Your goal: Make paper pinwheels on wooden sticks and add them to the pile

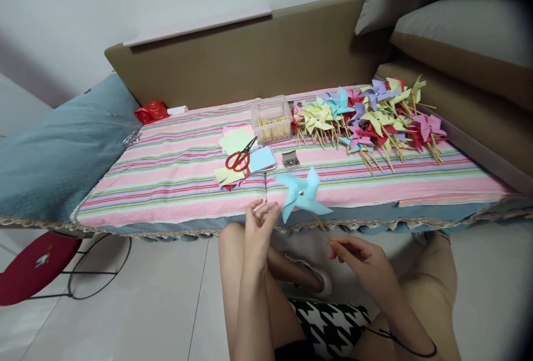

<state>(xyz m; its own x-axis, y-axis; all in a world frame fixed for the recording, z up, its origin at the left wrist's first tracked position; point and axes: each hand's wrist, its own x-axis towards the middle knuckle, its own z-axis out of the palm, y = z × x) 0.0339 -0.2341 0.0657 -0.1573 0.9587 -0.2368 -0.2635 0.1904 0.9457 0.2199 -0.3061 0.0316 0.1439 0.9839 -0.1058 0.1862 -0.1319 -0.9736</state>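
Note:
A light blue paper pinwheel (306,195) with a round silvery pin at its centre is held up by its thin wooden stick. My right hand (362,264) pinches the lower end of that stick between thumb and fingers. Just left of the blades, my left hand (260,225) is raised with its fingers apart and bent, holding nothing; whether a fingertip touches a blade is unclear. Beyond the pinwheel on the striped cloth lie a small open box of pins (290,160), red-handled scissors (239,160) and light blue paper sheets (262,159).
A clear plastic box of wooden sticks (272,125) stands behind the scissors. Many finished pinwheels (375,116) are heaped at the right on the striped cloth (166,172). Pale green paper (236,141), a red plastic bag (152,111) and a red stool (37,269) are further left.

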